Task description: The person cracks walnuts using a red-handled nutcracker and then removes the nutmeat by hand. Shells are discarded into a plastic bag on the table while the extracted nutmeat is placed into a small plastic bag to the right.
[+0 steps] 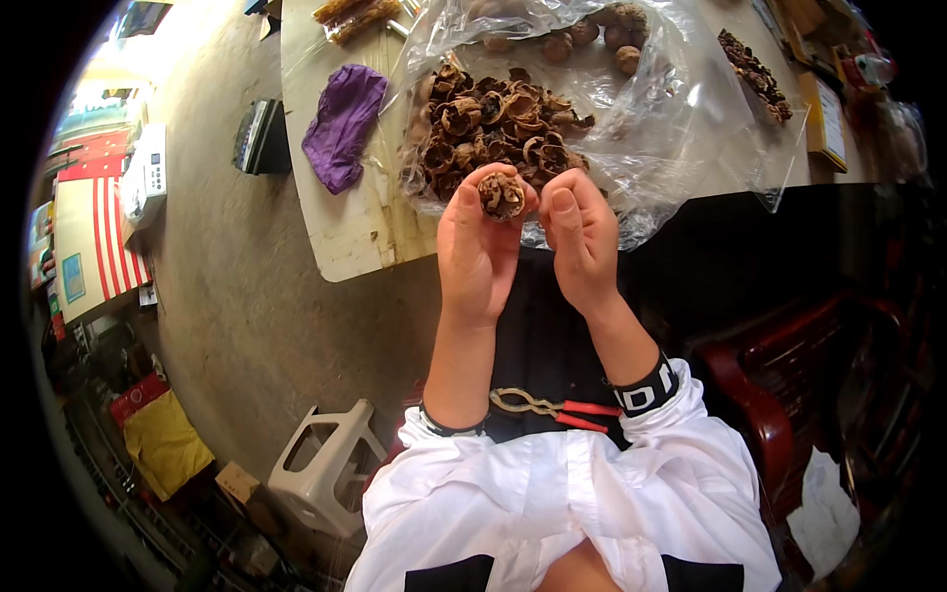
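My left hand (473, 235) holds a cracked walnut (502, 197) between thumb and fingers, its broken side turned up so the pale and brown inside shows. Close beside it is my right hand (584, 235), thumb bent over curled fingers; whatever those fingers pinch is hidden. Just beyond both hands, a heap of broken walnut shells (483, 123) lies on a clear plastic bag (631, 158). Whole walnuts (625, 35) sit at the far side of the bag. A nutcracker (580, 408) with red handles rests on my lap, touched by neither hand.
A purple cloth or bag (343, 126) lies on the table (347, 242) to the left. Dark dried pieces (755, 74) are heaped at the far right. A beige plastic stool (326, 464) stands at lower left, a dark red wooden chair (764, 414) at right.
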Tool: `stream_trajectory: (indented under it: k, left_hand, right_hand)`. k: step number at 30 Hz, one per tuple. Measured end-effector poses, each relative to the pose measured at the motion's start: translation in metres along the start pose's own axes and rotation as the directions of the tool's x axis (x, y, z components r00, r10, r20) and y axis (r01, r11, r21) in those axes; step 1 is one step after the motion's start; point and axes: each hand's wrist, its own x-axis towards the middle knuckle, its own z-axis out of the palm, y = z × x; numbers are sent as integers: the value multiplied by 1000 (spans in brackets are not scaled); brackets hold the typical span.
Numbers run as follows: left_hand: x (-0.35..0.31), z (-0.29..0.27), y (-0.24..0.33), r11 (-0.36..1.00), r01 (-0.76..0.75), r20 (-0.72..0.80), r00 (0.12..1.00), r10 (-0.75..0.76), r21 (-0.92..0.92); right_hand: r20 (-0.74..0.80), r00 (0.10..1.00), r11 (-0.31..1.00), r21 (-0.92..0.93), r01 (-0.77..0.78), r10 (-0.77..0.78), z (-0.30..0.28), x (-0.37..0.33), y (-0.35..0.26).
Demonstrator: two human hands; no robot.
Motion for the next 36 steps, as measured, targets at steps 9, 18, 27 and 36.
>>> stream_trajectory:
  k: [9,18,27,36]
  left_hand:
    - [0,16,-1,985,-8,-12,1000,10,172]
    - [-4,16,-7,999,36,62,997,-35,-2]
    - [-16,22,1,993,113,-129,985,-116,-27]
    - [-5,19,3,985,73,-174,980,-100,-154]
  right_hand:
    - [140,990,995,-94,34,-21,15,-2,0]
    - [142,978,914,-358,192,-150,17,-5,-2]
    - [234,931,812,-459,361,-281,17,-18,10]
    - [143,985,978,-172,121,-97,24,-6,-5]
